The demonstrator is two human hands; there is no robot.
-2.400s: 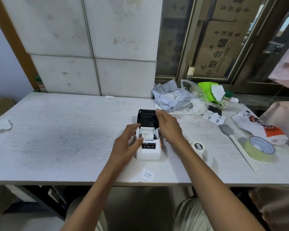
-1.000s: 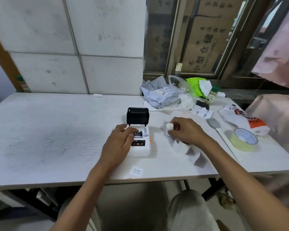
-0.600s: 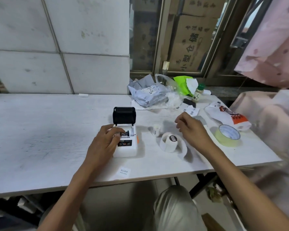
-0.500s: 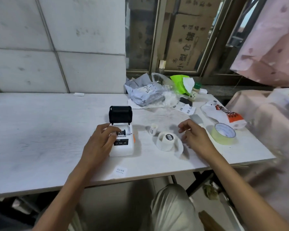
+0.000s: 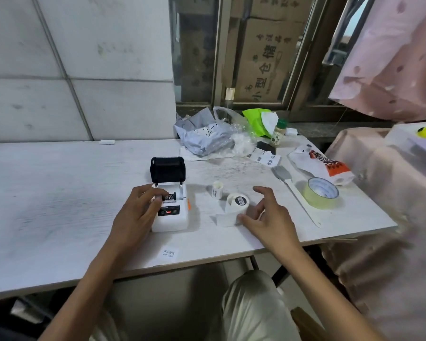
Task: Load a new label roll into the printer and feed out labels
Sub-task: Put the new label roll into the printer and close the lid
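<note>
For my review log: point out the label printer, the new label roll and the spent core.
label printer (image 5: 169,219): head view, white front.
new label roll (image 5: 236,202): head view, side.
spent core (image 5: 217,190): head view, wall.

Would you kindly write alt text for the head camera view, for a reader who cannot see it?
A person's left hand rests on a small white label printer with its black lid open, while the open right hand reaches for a new white label roll on the white table. A small, nearly empty roll stands nearby.

Printer (image 5: 169,212) left of label roll (image 5: 236,203), tape ring (image 5: 320,193) far right
</note>
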